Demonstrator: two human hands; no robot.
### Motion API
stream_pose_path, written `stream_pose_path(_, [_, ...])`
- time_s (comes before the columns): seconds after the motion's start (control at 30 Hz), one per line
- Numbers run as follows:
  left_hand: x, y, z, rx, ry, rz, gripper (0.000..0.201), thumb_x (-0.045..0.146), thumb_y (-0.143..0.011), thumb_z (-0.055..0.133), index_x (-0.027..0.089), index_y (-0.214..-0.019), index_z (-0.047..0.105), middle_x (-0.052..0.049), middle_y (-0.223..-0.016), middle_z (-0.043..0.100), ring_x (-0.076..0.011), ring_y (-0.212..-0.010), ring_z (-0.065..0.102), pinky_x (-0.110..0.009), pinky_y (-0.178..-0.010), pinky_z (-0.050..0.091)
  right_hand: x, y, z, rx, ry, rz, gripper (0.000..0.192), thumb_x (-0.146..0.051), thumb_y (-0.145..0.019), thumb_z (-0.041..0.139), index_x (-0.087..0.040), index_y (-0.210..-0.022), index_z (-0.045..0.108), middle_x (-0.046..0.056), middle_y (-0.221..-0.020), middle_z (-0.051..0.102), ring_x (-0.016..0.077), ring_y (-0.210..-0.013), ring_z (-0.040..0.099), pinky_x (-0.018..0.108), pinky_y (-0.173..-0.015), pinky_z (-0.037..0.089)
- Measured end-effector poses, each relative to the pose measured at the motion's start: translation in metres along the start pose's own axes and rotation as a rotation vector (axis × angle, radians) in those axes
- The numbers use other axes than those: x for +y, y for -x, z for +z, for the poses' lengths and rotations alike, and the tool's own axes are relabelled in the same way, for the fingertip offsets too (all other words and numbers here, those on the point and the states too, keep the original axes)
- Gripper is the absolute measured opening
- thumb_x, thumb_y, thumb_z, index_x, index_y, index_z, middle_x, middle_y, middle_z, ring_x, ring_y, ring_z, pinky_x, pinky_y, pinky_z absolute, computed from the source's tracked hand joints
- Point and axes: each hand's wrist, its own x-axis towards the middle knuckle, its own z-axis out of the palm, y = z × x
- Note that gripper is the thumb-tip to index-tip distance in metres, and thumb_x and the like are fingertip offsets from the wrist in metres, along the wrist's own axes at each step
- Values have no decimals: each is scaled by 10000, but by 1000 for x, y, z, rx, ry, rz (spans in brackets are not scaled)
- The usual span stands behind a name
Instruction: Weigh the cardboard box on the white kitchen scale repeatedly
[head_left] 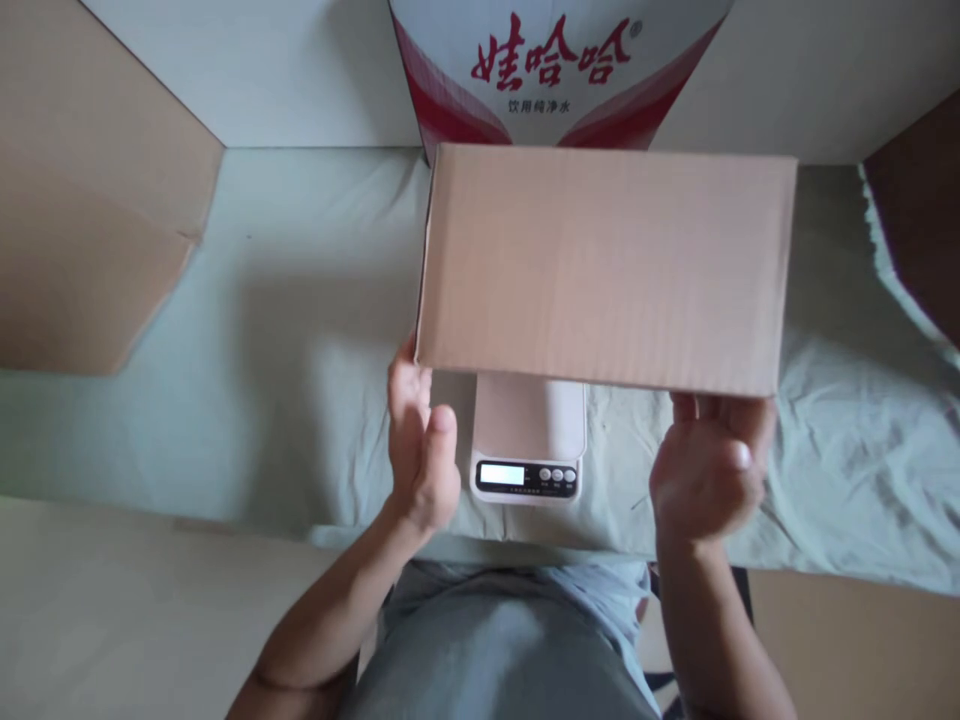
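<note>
A plain brown cardboard box (pixel 607 268) is held up above a white digital scale (pixel 529 420). My left hand (pixel 421 450) supports the box at its near left corner, the fingers partly hidden behind its edge and the thumb free. Under the near right corner is my right hand (pixel 709 470), palm up, its fingertips hidden beneath the box. The scale lies on the cloth, its lit display and round buttons facing me; the box covers its far part. I cannot read the display.
A white and red printed carton (pixel 540 70) stands behind the box against the white wall. A large cardboard piece (pixel 90 190) is at the left, and a dark brown object (pixel 922 210) at the right. Wrinkled light green cloth (pixel 337 300) covers the table.
</note>
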Motion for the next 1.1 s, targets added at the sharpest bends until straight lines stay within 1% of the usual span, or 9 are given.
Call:
stream_pose_path(0.1, [-7, -24, 6, -53, 24, 51, 496, 508, -896, 429, 262, -1326, 453, -80, -1297, 551, -242, -1307, 457, -397, -1131, 330, 5, -21, 8, -21, 57, -24, 426, -529, -713, 547, -307, -1073, 599, 28, -1114, 561, 233, -1110, 516, 442, -1030, 405])
stream_pose_path(0.23, [-23, -36, 9, -73, -19, 37, 505, 528, -900, 416, 243, -1316, 451, -99, -1336, 525, -243, -1285, 480, -402, -1114, 351, 23, -32, 11, -87, 138, 34, 498, -559, -739, 519, -296, -1161, 553, 47, -1158, 557, 251, -1152, 503, 475, -1027, 406])
stream_pose_path(0.47, [-46, -36, 6, -61, -123, -68, 441, 515, -920, 384, 229, -1239, 491, -113, -1331, 546, -215, -1203, 551, -378, -1049, 412, 53, -31, 4, -140, 174, 152, 464, -522, -770, 529, -310, -1183, 553, 47, -1245, 542, 251, -1216, 495, 480, -1048, 388])
stream_pose_path(0.67, [-62, -31, -1, -76, -135, -182, 531, 550, -914, 371, 221, -1325, 440, -123, -1439, 460, -230, -1343, 437, -401, -1119, 337, 58, -27, 3, -135, 135, 173, 433, -495, -794, 509, -298, -1176, 561, 37, -1229, 577, 235, -1229, 512, 471, -1076, 372])
stream_pose_path(0.8, [-83, -32, -12, 3, -46, -297, 572, 575, -886, 406, 270, -1369, 399, -86, -1484, 420, -221, -1403, 361, -429, -1162, 273, 63, -29, 3, -71, 49, 259, 437, -513, -791, 498, -297, -1165, 566, 30, -1256, 589, 210, -1213, 535, 412, -1019, 418])
stream_pose_path(0.9, [-96, -37, -19, 80, 92, -471, 565, 590, -843, 441, 253, -1295, 477, -113, -1415, 498, -241, -1343, 452, -437, -1105, 366, 67, -32, 1, -36, -54, 374, 402, -522, -790, 476, -279, -1087, 596, 31, -1155, 640, 196, -1132, 591, 376, -952, 448])
stream_pose_path(0.97, [-100, -39, -22, 127, 155, -537, 565, 585, -810, 475, 229, -1246, 516, -137, -1379, 530, -255, -1304, 497, -433, -1075, 403, 69, -35, 0, -13, -94, 411, 395, -517, -783, 478, -273, -1068, 601, 32, -1123, 655, 197, -1098, 608, 380, -942, 448])
stream_pose_path(1.03, [-100, -40, -23, 128, 165, -536, 559, 582, -806, 482, 232, -1239, 529, -131, -1397, 518, -257, -1310, 491, -430, -1075, 403, 69, -36, 0, -8, -108, 403, 403, -515, -777, 486, -276, -1082, 598, 35, -1170, 644, 204, -1121, 594, 389, -941, 448])
stream_pose_path(1.1, [-95, -41, -20, 66, 143, -480, 546, 594, -835, 446, 264, -1263, 521, -97, -1434, 490, -247, -1350, 445, -430, -1091, 384, 68, -38, 3, -34, -102, 365, 401, -513, -782, 493, -279, -1089, 602, 32, -1214, 626, 202, -1166, 564, 381, -956, 441])
